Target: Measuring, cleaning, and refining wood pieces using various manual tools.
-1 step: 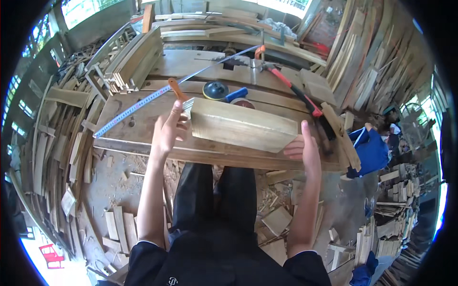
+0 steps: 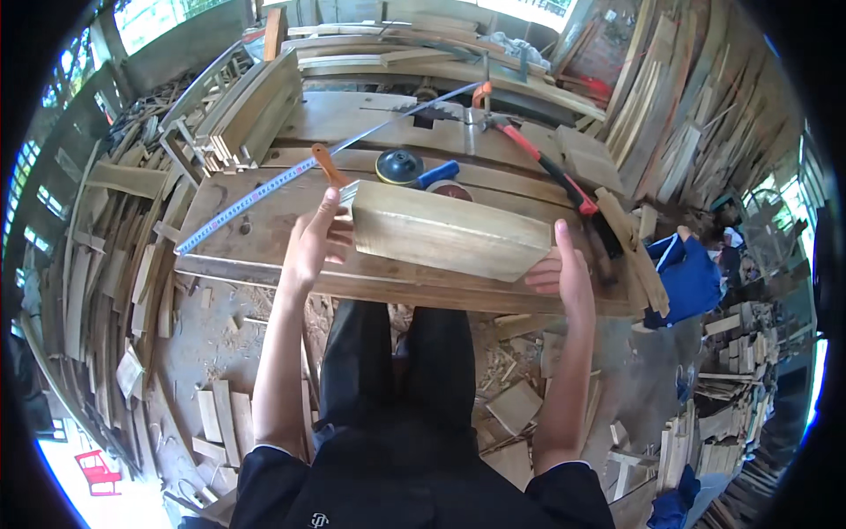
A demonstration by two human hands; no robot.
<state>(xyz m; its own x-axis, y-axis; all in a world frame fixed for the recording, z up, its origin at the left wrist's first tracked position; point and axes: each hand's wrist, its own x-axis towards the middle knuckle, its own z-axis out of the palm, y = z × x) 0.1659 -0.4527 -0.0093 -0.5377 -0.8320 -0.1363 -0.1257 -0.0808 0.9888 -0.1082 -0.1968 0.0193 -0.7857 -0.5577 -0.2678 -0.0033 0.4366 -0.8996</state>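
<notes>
Head view, looking down: a person holds a thick wood block by its two ends, just above the table. The left hand is pressed on the left end, fingers partly curled around it and thumb up along the edge. The right hand is on the right end, fingers wrapped under and thumb pointing up. Both hands have a firm grip on the block, one at each end.

It looks like the block is being lifted or turned over the table. A next move would need both hands to keep even hold, because the block looks heavy and long.

The block is pale yellow-brown, with flat smooth sides, straight edges and a faint grain along its length. It sits tilted a little, left end farther from the person.

Behind it lie a long tape measure, a round black disc, and a clamp with red handles. Wood scraps cover the floor.
</notes>
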